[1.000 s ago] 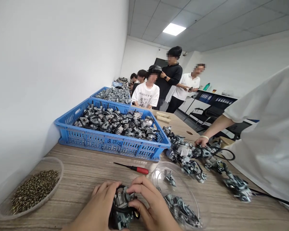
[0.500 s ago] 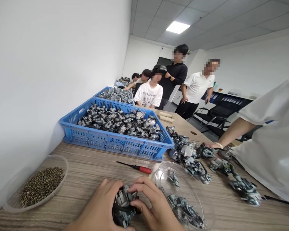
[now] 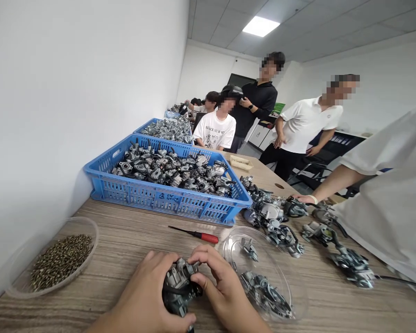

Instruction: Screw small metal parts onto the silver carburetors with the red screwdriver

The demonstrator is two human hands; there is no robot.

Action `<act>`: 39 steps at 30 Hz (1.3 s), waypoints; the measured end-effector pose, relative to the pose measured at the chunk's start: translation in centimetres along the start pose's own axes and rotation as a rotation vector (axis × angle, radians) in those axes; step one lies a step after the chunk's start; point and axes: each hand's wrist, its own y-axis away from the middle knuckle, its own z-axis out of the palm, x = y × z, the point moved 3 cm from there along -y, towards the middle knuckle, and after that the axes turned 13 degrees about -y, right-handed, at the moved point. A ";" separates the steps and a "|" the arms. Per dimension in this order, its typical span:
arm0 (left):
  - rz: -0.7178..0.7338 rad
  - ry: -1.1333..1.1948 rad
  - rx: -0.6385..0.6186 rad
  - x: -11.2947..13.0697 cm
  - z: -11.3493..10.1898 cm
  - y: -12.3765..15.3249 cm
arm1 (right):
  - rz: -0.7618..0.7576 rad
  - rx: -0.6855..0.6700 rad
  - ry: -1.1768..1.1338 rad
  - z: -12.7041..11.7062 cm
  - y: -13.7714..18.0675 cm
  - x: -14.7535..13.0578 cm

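A grey metal carburetor (image 3: 177, 287) with black parts is between my hands at the front of the table. My left hand (image 3: 147, 296) wraps around its left side, thumb curled along the bottom. On the right, the fingertips and thumb of my right hand (image 3: 220, 286) pinch the upper right of the carburetor; any small part between them is hidden. Just beyond my hands lies a red-handled screwdriver (image 3: 208, 237). To the right, a clear plastic dish (image 3: 287, 277) holds several small metal parts (image 3: 263, 293).
A clear tub of small brass-coloured screws (image 3: 62, 261) stands at left. Behind is a blue crate (image 3: 159, 199) full of carburetors, with another crate (image 3: 166, 129) farther back. More carburetors (image 3: 270, 217) lie at right, near a person's hand (image 3: 305, 199). Several people are in the background.
The carburetor is tilted slightly differently between my hands, which keep hold of it. In the background, a standing person in a white shirt has shifted to the right.
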 end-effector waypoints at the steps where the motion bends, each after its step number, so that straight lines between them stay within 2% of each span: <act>1: 0.001 -0.002 -0.005 0.1 0.0 0.0 | -0.002 -0.008 0.003 0.0 0.0 -0.1; 7: -0.030 0.003 -0.040 0.5 -0.6 0.0 | -0.021 -0.046 0.061 0.2 -0.2 -0.4; 16: -0.034 -0.020 -0.019 0.4 -0.5 -0.1 | -0.035 -0.074 0.102 -0.2 -0.7 -0.6; 23: -0.005 -0.042 -0.003 0.4 -0.7 0.0 | -0.110 0.004 0.134 -0.7 -0.9 -0.5; 33: 0.008 -0.087 -0.026 0.4 -0.7 0.0 | -0.204 -0.077 0.149 -0.8 -1.2 -1.8; 39: -0.005 -0.085 -0.046 0.5 -0.7 0.0 | -0.176 -0.088 0.200 -0.5 -1.0 -2.0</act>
